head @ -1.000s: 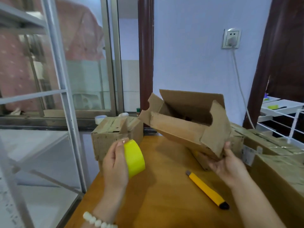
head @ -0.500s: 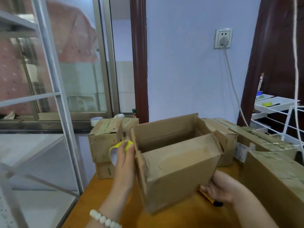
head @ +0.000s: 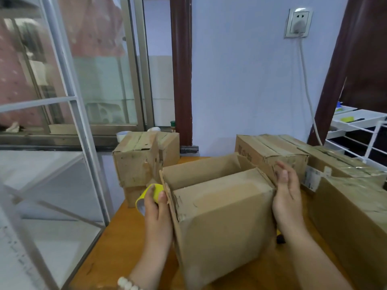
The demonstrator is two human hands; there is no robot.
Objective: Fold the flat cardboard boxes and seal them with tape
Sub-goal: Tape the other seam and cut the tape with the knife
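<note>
An open brown cardboard box stands on the orange table between my hands, with one large flap folded over its near half and the far half open. My left hand grips a yellow tape roll and rests against the box's left side. My right hand presses flat, fingers straight, on the box's right side by a raised side flap.
A taped box stands at the table's back left. More taped boxes sit behind and to the right. The black tip of a yellow utility knife peeks out under my right wrist. A white metal frame rises on the left.
The box has been set down upright and closer to me. My right hand moved from under the box up to its right side. My left hand kept the tape at the left side.
</note>
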